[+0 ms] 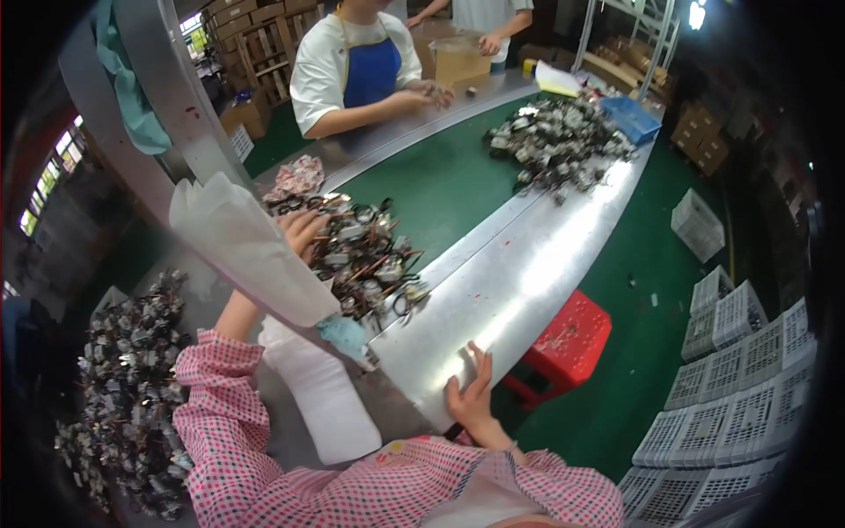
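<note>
My left hand (302,231) reaches past a metal post wrapped in a white sheet (251,251). Its fingers are stretched out over the near left side of a heap of small metal parts with dark wires and coppery pieces (356,251); the sheet hides part of that hand and wrist. I see nothing held in it. Flat on the bare metal border of the worktable (493,304), near its front corner, rests my right hand (473,400), fingers spread. A folded white cloth or pad (321,396) lies between my forearms.
Another heap of parts (563,145) sits farther along the green belt (440,198), beside a blue tray (629,119). A red stool (572,330) stands right of the table. White crates (731,378) line the right. Across the table, a person in a blue apron (370,70) handles something small.
</note>
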`<state>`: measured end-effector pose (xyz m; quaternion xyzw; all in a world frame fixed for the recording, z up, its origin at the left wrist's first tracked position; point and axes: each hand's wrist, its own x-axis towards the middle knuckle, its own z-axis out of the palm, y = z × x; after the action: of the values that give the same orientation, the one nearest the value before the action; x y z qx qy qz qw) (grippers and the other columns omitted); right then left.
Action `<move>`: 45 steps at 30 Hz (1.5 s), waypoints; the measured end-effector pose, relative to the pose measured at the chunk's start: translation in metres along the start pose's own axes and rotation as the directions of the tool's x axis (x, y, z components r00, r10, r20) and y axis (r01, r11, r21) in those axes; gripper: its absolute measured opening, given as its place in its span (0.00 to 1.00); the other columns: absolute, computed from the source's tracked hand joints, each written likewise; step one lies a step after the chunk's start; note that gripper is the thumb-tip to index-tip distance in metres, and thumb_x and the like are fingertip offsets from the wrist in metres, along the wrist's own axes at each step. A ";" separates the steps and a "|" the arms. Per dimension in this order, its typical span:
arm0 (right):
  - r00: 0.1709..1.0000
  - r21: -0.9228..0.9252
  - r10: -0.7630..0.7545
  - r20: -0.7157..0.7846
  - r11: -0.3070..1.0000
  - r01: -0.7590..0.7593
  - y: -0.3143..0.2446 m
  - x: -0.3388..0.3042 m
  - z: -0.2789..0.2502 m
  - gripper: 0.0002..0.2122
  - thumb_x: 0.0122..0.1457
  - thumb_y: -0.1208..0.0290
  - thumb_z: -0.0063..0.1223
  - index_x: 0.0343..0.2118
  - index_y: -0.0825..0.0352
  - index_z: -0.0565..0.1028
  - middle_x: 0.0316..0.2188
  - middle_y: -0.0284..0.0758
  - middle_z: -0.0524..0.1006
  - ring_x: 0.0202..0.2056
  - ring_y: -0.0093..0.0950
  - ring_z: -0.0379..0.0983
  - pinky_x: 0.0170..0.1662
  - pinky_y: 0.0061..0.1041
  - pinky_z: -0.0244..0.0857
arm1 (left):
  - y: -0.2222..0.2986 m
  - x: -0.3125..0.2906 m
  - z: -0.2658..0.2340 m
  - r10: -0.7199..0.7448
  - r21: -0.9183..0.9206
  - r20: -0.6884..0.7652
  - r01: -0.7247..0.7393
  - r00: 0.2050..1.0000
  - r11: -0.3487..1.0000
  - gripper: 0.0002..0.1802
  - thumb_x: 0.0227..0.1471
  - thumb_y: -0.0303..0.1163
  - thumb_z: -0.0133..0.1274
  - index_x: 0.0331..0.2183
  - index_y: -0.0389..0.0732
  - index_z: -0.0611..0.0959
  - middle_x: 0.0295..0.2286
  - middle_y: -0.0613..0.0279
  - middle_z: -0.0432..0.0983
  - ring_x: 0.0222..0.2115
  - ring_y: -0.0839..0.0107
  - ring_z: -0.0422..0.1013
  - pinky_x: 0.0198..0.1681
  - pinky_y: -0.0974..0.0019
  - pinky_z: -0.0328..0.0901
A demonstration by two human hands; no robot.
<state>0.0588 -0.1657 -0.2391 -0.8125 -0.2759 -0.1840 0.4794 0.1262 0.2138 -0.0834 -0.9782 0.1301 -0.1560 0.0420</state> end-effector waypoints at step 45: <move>0.983 0.080 0.066 -0.170 0.995 -0.053 -0.010 0.010 0.006 0.31 0.41 0.88 0.43 0.53 0.70 0.52 0.34 0.45 0.67 0.28 0.35 0.70 0.29 0.28 0.65 | 0.020 -0.211 -0.077 -0.604 -0.218 0.702 0.922 0.376 0.321 0.20 0.55 0.40 0.45 0.41 0.31 0.70 0.28 0.55 0.74 0.29 0.74 0.71 0.27 0.72 0.64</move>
<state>0.0606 -0.1539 -0.2292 -0.7830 -0.2158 -0.2287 0.5367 -0.0965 0.2477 -0.0750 -0.8713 -0.3472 0.1516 -0.3119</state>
